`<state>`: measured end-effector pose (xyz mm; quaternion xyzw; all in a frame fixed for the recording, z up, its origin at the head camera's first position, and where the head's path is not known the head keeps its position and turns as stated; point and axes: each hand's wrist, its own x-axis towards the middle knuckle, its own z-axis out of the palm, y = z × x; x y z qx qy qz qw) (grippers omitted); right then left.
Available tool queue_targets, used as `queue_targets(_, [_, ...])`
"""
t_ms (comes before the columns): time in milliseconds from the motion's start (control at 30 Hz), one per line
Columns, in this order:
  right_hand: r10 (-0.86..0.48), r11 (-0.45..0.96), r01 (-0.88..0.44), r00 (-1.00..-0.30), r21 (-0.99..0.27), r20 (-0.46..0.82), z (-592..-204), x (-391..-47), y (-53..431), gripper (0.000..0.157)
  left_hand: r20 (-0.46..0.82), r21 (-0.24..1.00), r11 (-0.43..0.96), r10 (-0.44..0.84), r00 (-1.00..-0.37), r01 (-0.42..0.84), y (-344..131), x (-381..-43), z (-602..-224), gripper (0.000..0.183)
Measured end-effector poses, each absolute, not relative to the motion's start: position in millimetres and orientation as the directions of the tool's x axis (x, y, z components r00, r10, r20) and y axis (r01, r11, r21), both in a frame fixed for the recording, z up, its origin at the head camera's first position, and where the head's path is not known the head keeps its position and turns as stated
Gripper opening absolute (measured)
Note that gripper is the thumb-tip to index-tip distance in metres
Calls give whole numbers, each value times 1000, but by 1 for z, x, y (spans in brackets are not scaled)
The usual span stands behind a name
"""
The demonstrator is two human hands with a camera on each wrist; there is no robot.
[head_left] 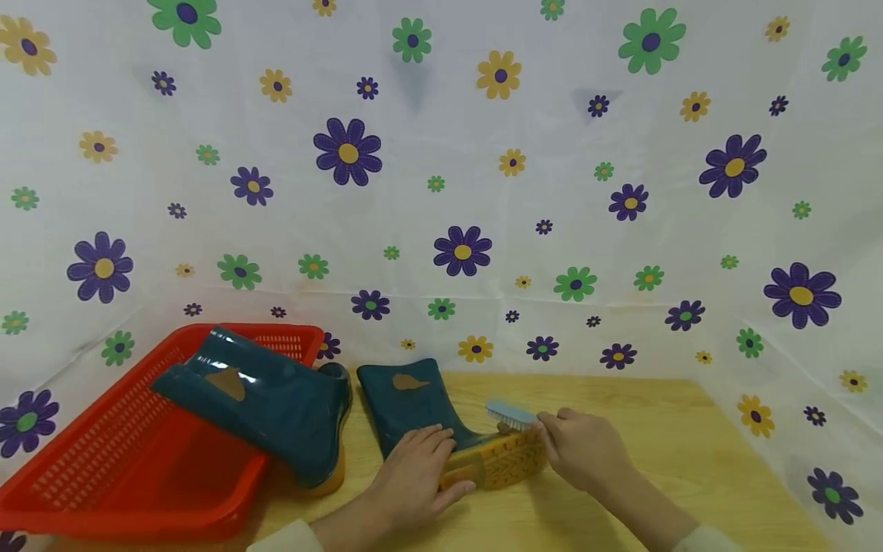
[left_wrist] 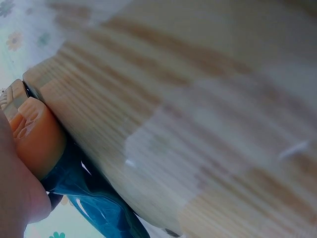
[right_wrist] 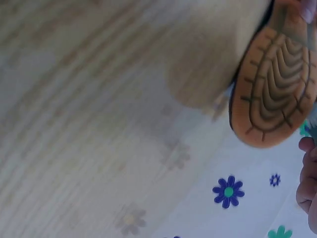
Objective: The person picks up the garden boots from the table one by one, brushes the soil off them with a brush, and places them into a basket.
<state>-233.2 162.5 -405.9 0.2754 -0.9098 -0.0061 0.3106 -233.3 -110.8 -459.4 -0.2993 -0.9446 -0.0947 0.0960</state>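
Note:
A dark green rain boot (head_left: 407,406) lies on its side on the wood-grain table, its tan sole (head_left: 513,460) facing me and its toe to the right. My left hand (head_left: 417,471) holds it at the heel, fingers over the upper and thumb against the sole. In the left wrist view, the orange-tan heel (left_wrist: 42,139) is beside that hand. My right hand (head_left: 582,448) grips a light blue brush (head_left: 512,412), white bristles down over the toe beside a brown patch (head_left: 506,428). Most of the brush is out of the right wrist view. Another brown patch (head_left: 408,382) marks the shaft.
On the left stands a red plastic basket (head_left: 138,525) with perforated walls. A second green boot (head_left: 276,406), also with a brown patch, leans over its right rim. Flower-patterned white sheeting (head_left: 566,230) hangs behind and beside the table (head_left: 662,429).

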Motion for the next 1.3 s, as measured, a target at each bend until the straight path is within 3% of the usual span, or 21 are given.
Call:
queue_targets(167, [-541, 822, -530, -608, 211, 581, -404, -233, 159, 19, 236, 92, 807, 551, -800, 583, -108, -236, -457, 70])
queue_targets(333, [-511, 844, -494, -624, 208, 592, -403, -234, 153, 18, 245, 97, 808, 547, -801, 581, -109, -236, -457, 69])
queue_targets(533, [-569, 802, -550, -583, 234, 580, -404, -232, 144, 21, 253, 94, 809, 545, -800, 580, -110, -235, -459, 69])
queue_targets(700, [-479, 861, -472, -630, 189, 611, -401, -232, 144, 19, 252, 90, 807, 549, -797, 584, -109, -234, -460, 71])
queue_targets(1000, [-521, 842, -520, -719, 141, 460, -398, -228, 136, 20, 218, 103, 815, 541, -812, 571, -108, -232, -456, 68])
queue_targets(1100, [-554, 819, -555, -700, 145, 451, -397, -227, 135, 17, 214, 111, 814, 541, -813, 570, -107, -231, -455, 69])
queue_targets(1300, [-626, 745, -645, -589, 170, 511, -398, -228, 132, 14, 225, 112, 814, 539, -812, 571, -108, -231, -457, 70])
